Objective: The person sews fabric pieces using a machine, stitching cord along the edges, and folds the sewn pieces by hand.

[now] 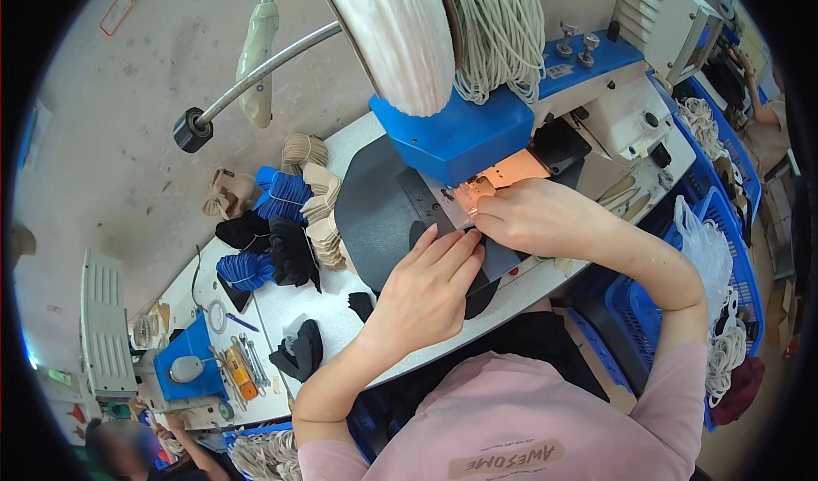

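A blue and white sewing machine (452,136) stands before me, its needle area lit orange. My left hand (426,289) lies with fingers stretched out on a piece of black fabric (483,300) at the front of the machine bed. Close to the lit needle area, my right hand (520,217) is closed, thumb and fingers bent together; what is pinched there is hidden. The fingertips of both hands nearly meet at the fabric's edge. Beneath them is a dark grey round-edged plate (366,204) on the white table (336,311).
Bundles of blue straps (281,195), beige pieces (322,213) and black pieces (292,251) are left of the plate. A white spool (392,38) and a cord coil (498,34) hang above. Blue baskets (630,315) stand right. Tools (241,370) and another person (128,451) are lower left.
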`<state>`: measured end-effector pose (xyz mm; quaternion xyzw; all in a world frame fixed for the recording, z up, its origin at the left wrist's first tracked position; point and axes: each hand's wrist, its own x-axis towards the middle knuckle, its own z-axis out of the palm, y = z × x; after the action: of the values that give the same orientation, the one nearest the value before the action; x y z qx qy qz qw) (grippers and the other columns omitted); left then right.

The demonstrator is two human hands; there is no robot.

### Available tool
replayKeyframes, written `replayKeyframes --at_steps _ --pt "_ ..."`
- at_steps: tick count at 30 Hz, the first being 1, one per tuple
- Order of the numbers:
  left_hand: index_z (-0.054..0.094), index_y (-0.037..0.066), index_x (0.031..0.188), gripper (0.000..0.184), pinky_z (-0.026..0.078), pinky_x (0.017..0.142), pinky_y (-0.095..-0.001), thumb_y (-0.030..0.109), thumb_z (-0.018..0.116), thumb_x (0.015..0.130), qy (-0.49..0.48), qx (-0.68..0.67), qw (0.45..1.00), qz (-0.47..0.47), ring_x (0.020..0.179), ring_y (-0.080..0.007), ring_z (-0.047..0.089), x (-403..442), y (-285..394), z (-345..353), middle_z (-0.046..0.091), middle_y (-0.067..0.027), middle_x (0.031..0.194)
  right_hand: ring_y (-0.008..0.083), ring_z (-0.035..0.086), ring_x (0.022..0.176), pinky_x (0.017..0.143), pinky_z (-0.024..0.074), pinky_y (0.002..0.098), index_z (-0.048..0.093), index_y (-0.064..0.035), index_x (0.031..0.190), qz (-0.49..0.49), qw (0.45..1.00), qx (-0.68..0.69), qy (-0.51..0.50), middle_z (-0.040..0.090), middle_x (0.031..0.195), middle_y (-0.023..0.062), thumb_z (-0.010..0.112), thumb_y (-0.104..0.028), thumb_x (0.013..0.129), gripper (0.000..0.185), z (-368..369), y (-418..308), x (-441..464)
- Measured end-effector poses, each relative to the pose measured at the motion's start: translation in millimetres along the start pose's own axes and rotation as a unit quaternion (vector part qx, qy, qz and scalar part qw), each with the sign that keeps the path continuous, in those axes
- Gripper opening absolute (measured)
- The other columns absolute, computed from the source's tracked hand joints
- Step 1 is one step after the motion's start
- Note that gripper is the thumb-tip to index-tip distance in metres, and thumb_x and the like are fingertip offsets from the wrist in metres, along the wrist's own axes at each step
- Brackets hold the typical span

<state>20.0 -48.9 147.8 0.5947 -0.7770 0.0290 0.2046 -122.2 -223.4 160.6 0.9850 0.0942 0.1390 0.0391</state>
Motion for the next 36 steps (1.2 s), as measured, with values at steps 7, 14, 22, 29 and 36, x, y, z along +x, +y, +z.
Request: replayKeyframes --at_steps 7,14,22,29,36 --pt "0.063 0.000 0.113 0.051 0.044 0.104 -0.0496 -0.001 0.057 0.062 0.003 0.021 1.000 0.006 0.116 -0.0308 0.058 1.6 2.0 -0.4 0.061 -0.0146 0.122 0.0252 0.066 0.071 0.062 0.0536 0.0351 0.062 -0.0005 0.086 0.053 0.997 0.051 -0.015 0.063 0.078 0.0086 0.063 -0.010 0.080 0.011 3.5 2.7 5.6" --pt "0.062 0.001 0.114 0.051 0.044 0.103 -0.0500 -0.002 0.057 0.063 0.011 0.009 1.000 -0.001 0.113 -0.0313 0.059 -0.4 2.0 -0.5 0.060 -0.0147 0.123 0.0253 0.066 0.080 0.071 0.0527 0.0361 0.067 -0.0024 0.090 0.087 0.970 0.213 0.076 0.066 0.081 0.0077 0.067 -0.011 0.082 0.012 16.2 12.5 -7.6" --pt "0.062 0.002 0.114 0.051 0.045 0.102 -0.0496 -0.003 0.057 0.064 0.013 -0.008 1.000 -0.017 0.106 -0.0327 0.061 0.5 2.6 -1.3 0.057 -0.0151 0.126 0.0258 0.064 0.085 0.074 0.0511 0.0361 0.071 -0.0046 0.096 0.108 0.936 0.314 0.116 0.066 0.086 0.0090 0.073 -0.009 0.081 0.016 27.9 10.9 -16.0" --pt "0.062 0.002 0.113 0.050 0.047 0.101 -0.0475 -0.003 0.058 0.063 0.008 0.005 1.000 -0.012 0.101 -0.0329 0.063 2.7 2.8 -1.5 0.058 -0.0158 0.125 0.0253 0.062 0.081 0.072 0.0500 0.0355 0.071 -0.0051 0.093 0.079 0.951 0.261 0.150 0.064 0.085 0.0082 0.074 -0.009 0.080 0.014 31.9 8.9 -18.6" --pt "0.061 0.000 0.109 0.047 0.049 0.099 -0.0456 -0.001 0.059 0.062 -0.005 0.041 0.999 0.007 0.102 -0.0321 0.063 7.0 4.6 -3.2 0.059 -0.0158 0.124 0.0247 0.061 0.080 0.072 0.0488 0.0360 0.070 -0.0066 0.088 0.088 0.937 0.284 0.184 0.059 0.081 0.0053 0.070 -0.009 0.081 0.007 37.7 8.9 -19.7"
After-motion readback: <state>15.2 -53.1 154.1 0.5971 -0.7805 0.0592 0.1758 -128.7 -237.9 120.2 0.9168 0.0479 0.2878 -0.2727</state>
